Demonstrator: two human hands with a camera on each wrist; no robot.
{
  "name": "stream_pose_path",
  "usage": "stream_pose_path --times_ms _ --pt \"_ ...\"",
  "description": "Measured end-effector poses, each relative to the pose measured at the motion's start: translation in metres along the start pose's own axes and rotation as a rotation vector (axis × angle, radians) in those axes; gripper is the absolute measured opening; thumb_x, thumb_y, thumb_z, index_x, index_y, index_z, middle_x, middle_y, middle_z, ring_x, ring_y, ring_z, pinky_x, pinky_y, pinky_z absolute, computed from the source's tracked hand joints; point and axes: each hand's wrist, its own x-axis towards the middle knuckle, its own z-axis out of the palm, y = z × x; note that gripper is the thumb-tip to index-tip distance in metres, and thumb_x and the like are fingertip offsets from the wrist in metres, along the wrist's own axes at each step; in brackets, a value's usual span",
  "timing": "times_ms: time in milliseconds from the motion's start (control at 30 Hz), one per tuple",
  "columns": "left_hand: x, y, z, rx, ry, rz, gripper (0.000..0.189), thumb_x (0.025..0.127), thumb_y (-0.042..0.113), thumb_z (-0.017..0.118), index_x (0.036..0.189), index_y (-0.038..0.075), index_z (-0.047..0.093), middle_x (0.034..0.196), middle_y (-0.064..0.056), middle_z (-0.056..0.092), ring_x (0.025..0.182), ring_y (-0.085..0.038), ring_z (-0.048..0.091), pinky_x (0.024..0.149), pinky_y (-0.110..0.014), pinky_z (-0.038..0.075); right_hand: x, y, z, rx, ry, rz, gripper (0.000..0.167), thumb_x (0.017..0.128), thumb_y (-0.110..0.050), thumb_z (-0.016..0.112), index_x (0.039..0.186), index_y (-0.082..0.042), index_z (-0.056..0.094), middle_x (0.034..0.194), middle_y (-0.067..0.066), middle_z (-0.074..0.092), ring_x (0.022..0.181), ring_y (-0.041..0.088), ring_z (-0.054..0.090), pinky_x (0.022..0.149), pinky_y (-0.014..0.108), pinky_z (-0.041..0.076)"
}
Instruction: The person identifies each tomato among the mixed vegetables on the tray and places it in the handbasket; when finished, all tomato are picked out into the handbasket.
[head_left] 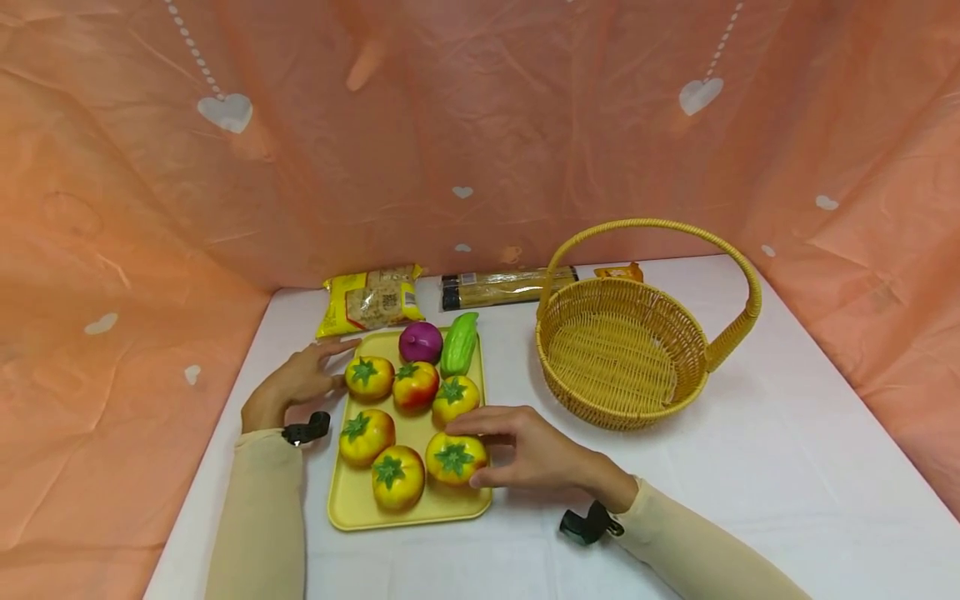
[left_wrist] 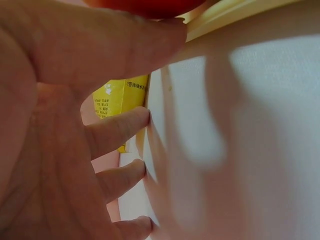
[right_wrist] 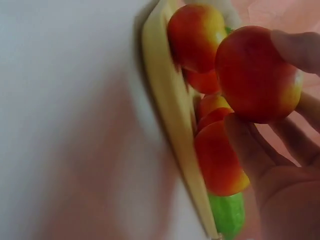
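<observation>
My right hand point(head_left: 536, 450) grips a yellow-red persimmon point(head_left: 455, 458) with a green leafy top, thumb on one side and fingers on the other. In the right wrist view that persimmon point(right_wrist: 257, 75) appears raised off the yellow tray point(right_wrist: 172, 110). Several more persimmons, one of them a redder one point(head_left: 416, 387), sit on the tray point(head_left: 412, 518), with a purple onion point(head_left: 421, 342) and a green gourd-like vegetable point(head_left: 459, 344) at its far end. My left hand point(head_left: 303, 379) is by the tray's left edge, fingers extended; in the left wrist view its thumb point(left_wrist: 115, 45) lies near the rim.
A woven basket point(head_left: 551, 379) with a tall handle stands right of the tray. Behind the tray lie a yellow bag point(head_left: 371, 300), a wrapped bundle of thin sticks point(head_left: 502, 288) and a small orange packet point(head_left: 621, 272). Pink curtains point(head_left: 510, 125) enclose the white table point(head_left: 750, 467).
</observation>
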Motion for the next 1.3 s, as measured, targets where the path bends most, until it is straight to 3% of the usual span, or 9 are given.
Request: stream_pose_path --times_ms 267,500,767,967,1200,1300 --pt "0.0 -0.002 0.001 -0.009 0.007 0.027 0.075 0.101 0.024 0.072 0.17 0.022 0.044 0.176 -0.029 0.029 0.162 -0.06 0.016 0.127 -0.082 0.014 -0.01 -0.025 -0.021 0.049 0.064 0.003 0.06 0.096 -0.017 0.087 0.152 -0.019 0.067 0.159 0.003 0.062 0.15 0.022 0.057 0.117 0.039 0.055" --pt "0.0 -0.002 0.0 -0.006 0.002 0.001 0.077 0.1 0.024 0.071 0.171 0.022 0.041 0.177 -0.031 0.024 0.162 -0.062 0.014 0.126 -0.084 0.013 -0.022 -0.039 -0.063 -0.01 0.207 0.009 0.06 0.095 -0.011 0.086 0.152 -0.013 0.066 0.156 0.006 0.064 0.143 0.02 0.061 0.113 0.031 0.057" --pt "-0.002 -0.003 0.0 -0.019 0.001 -0.005 0.078 0.1 0.024 0.072 0.171 0.023 0.04 0.177 -0.032 0.023 0.162 -0.062 0.015 0.126 -0.083 0.014 -0.04 -0.034 -0.104 -0.074 0.374 0.025 0.061 0.093 -0.003 0.086 0.15 -0.011 0.067 0.153 0.012 0.065 0.128 0.013 0.069 0.108 0.024 0.058" --pt "-0.001 -0.002 0.001 -0.031 -0.005 -0.003 0.077 0.1 0.022 0.071 0.171 0.023 0.041 0.178 -0.031 0.023 0.162 -0.06 0.017 0.127 -0.082 0.016 -0.051 -0.021 -0.118 -0.08 0.465 0.111 0.058 0.093 -0.002 0.085 0.149 -0.008 0.068 0.147 0.014 0.069 0.121 0.01 0.072 0.103 0.022 0.06" --pt "0.0 -0.001 0.0 -0.023 -0.002 -0.003 0.077 0.1 0.022 0.071 0.171 0.023 0.041 0.178 -0.031 0.023 0.162 -0.06 0.019 0.127 -0.082 0.016 -0.058 -0.007 -0.123 -0.145 0.485 0.235 0.055 0.098 -0.008 0.082 0.15 -0.005 0.066 0.147 0.019 0.068 0.126 0.032 0.071 0.1 0.015 0.058" --pt "0.0 -0.001 0.0 -0.02 -0.001 -0.008 0.076 0.1 0.022 0.07 0.171 0.022 0.041 0.178 -0.032 0.022 0.162 -0.061 0.018 0.126 -0.083 0.016 -0.057 -0.001 -0.125 -0.154 0.474 0.292 0.055 0.098 -0.012 0.083 0.15 -0.006 0.066 0.149 0.019 0.066 0.129 0.038 0.07 0.1 0.018 0.059"
